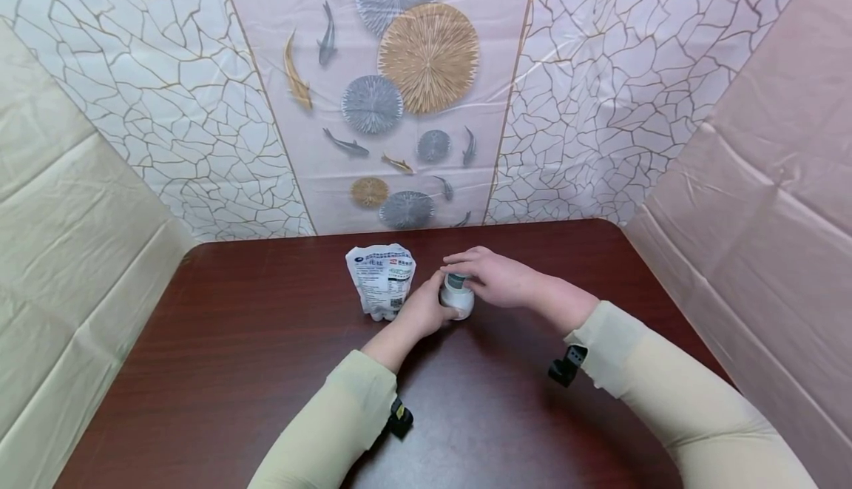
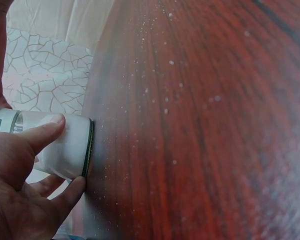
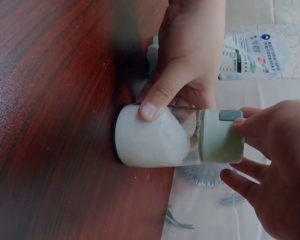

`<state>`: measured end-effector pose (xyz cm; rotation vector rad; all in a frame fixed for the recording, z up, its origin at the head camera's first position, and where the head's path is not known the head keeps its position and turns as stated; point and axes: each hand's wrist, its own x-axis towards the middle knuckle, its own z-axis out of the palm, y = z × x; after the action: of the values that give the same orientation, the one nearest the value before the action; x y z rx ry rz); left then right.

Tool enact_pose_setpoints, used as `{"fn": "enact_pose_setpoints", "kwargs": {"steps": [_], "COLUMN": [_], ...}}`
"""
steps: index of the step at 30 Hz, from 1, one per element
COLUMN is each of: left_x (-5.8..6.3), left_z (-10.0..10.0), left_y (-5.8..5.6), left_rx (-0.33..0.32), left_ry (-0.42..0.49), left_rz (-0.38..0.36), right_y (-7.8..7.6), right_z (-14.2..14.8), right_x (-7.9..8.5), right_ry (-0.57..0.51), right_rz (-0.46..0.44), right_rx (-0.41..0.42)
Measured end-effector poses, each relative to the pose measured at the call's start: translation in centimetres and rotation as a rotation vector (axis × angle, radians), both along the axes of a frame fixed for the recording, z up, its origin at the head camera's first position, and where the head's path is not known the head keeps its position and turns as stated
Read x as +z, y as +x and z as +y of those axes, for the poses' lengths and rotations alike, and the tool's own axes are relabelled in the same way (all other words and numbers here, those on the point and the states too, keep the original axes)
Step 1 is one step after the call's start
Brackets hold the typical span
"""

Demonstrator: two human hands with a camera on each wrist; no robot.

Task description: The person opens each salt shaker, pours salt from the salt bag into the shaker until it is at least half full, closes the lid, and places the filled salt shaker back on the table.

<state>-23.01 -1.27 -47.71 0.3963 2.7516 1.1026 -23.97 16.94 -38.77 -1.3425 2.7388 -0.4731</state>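
A clear glass seasoning jar (image 3: 152, 136) with white grains inside stands upright on the table. My left hand (image 1: 422, 305) grips its body low down, the thumb (image 3: 149, 111) laid along the glass and fingers on the far side. On top is a pale green lid (image 3: 222, 136) with a darker green tab (image 3: 230, 115). My right hand (image 1: 501, 277) holds the lid from above, thumb by the tab and fingers spread around the rim. In the left wrist view the jar's dark base (image 2: 89, 147) meets the tabletop.
A white printed pouch (image 1: 384, 282) stands just left of the jar. White specks (image 2: 166, 111) are scattered on the dark red wooden table (image 1: 233, 356). Patterned cloth (image 1: 426, 141) hangs behind the table's far edge, and plain cloth (image 1: 752, 200) walls the sides.
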Motion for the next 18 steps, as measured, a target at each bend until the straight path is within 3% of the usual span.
{"fn": "enact_pose_setpoints", "kwargs": {"steps": [9,18], "left_x": [0.14,0.03], "left_z": [-0.03,-0.09], "left_y": [0.15,0.04], "left_rx": [-0.001,0.003], "left_ry": [0.008,0.016], "left_rz": [-0.013,-0.007], "right_y": [-0.13,0.09], "right_z": [-0.13,-0.93], "right_x": [-0.39,-0.48], "right_ry": [-0.013,0.014], "right_rz": [0.024,0.074], "right_rx": [-0.003,-0.111]}}
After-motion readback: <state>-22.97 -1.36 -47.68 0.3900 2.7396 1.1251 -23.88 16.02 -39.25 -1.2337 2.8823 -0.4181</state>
